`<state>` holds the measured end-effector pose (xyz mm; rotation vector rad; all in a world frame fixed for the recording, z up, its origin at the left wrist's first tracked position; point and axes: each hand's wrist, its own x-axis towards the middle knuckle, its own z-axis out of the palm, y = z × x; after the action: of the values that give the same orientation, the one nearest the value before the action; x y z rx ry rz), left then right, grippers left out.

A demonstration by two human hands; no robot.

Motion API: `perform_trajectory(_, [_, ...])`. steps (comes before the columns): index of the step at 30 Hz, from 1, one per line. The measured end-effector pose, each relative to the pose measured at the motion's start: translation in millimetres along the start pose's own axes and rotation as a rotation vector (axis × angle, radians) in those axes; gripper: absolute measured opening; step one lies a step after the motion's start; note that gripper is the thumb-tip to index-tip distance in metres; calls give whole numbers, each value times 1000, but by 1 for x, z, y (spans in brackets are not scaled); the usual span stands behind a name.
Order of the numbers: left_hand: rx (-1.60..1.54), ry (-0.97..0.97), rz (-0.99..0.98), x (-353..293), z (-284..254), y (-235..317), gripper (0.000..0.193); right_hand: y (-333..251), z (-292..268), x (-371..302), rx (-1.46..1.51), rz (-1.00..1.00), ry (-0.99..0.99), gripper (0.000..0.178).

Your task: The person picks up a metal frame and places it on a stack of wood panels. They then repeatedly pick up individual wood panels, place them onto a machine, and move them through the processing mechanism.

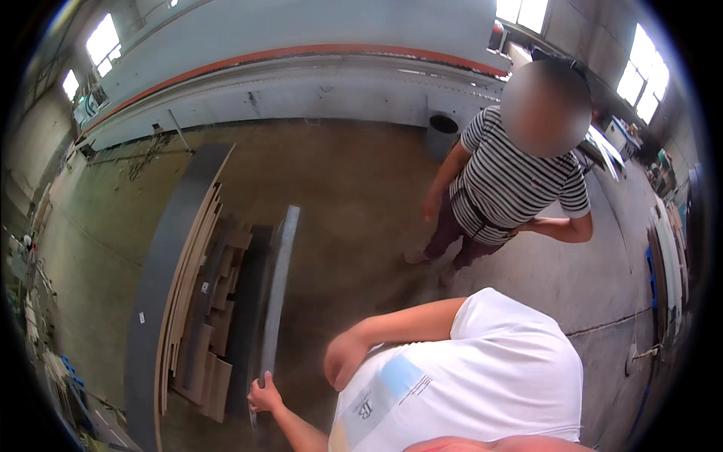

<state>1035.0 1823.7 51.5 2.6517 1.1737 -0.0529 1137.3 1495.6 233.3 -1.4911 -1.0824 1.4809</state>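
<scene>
My left hand [263, 393] is closed around the near end of a long, narrow grey strip [281, 282], which looks like a metal bar or panel edge. Away from it, my right hand [346, 358] hangs in front of my white shirt; its fingers are blurred, and I cannot make out anything in them. Just left of the strip lies a dark flat panel [257, 301]. Further left, a stack of brown boards [217, 335] of uneven lengths sits beside a long dark grey board [172, 271] with a small white label.
A person [520, 173] in a striped shirt stands ahead on the right. Behind them is a grey bin [440, 138] beside a large, pale machine [301, 87] with an orange stripe. More panels [666, 271] lean at the far right, and assorted materials line the left edge.
</scene>
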Motion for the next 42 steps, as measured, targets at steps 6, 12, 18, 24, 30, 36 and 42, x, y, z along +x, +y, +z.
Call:
perform_trajectory(6, [3,-6,-24,6,-10,-18,57,-6,13,24,-217,43,71,38])
perform_trajectory(12, [-12,50,-11,25,-37,-43,53,2,1,43,-309,33,335,39])
perform_trajectory(18, [-70,125,15,56,-14,-50,52,49,-92,114,-569,-34,654,41])
perform_trajectory(24, [-140,118,-6,100,-10,-67,53,98,-245,239,-900,-196,1015,22])
perform_trajectory(30, [-154,-11,-63,156,-52,-58,52,114,-322,291,-1095,-234,1001,21])
perform_trajectory(36, [-192,8,-50,193,-56,-83,54,88,-336,328,-1100,-223,960,22])
perform_trajectory(42, [-178,123,-40,345,-86,-103,54,33,-434,448,-1140,-249,941,24])
